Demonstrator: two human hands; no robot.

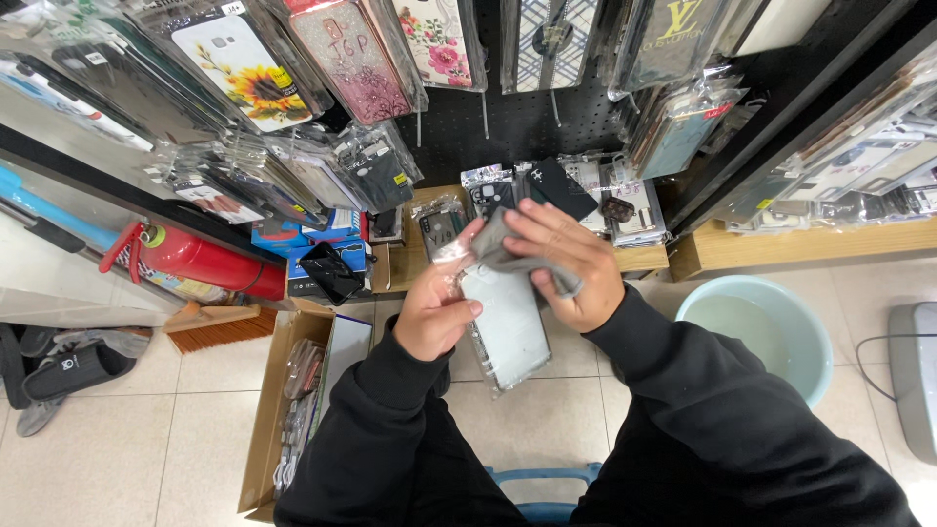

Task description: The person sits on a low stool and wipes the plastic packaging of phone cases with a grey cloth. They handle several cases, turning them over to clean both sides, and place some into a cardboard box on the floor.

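Note:
My left hand [436, 314] grips the left edge of a phone case in a clear plastic packet [505, 328], held flat in front of me. My right hand [563, 262] presses a grey cloth [508, 252] onto the packet's upper end. Both sleeves are black. Just beyond my hands, a low wooden shelf [640, 259] carries more packed phone cases [488, 193].
A black pegboard [508, 122] hung with phone cases rises ahead. A pale green basin [753, 327] sits on the tiled floor at right. A cardboard box [293, 410] of packets stands at left, next to a red fire extinguisher [200, 259] and a brush [220, 327].

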